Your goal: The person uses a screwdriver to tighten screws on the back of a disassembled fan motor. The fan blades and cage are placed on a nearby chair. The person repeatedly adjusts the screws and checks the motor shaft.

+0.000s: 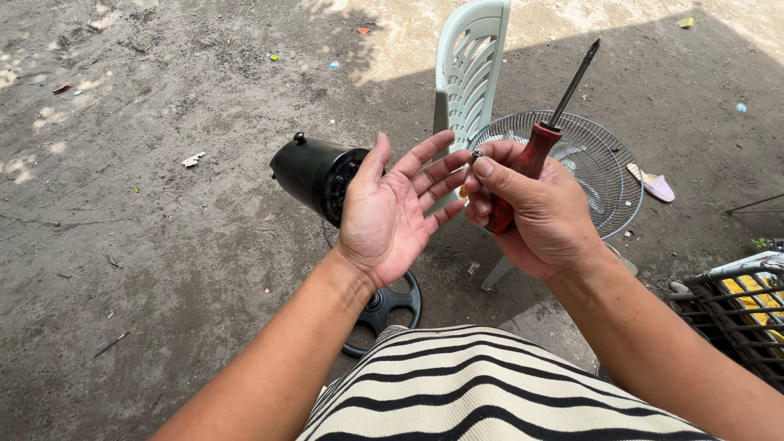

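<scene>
One red-handled screwdriver (535, 159) is clamped in the right hand (531, 212), and one small screw (477, 154) is pinched at its fingertips. The left hand (392, 216) is held open, fingers spread. Beyond, one black motor housing (314, 173), one wire fan guard (600, 167) and one plastic chair (469, 69) are seen.

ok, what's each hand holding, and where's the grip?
Right hand holds a screwdriver by its red handle, shaft pointing up, and pinches a small dark screw at its fingertips. Left hand is open, palm up, holding nothing.
</scene>
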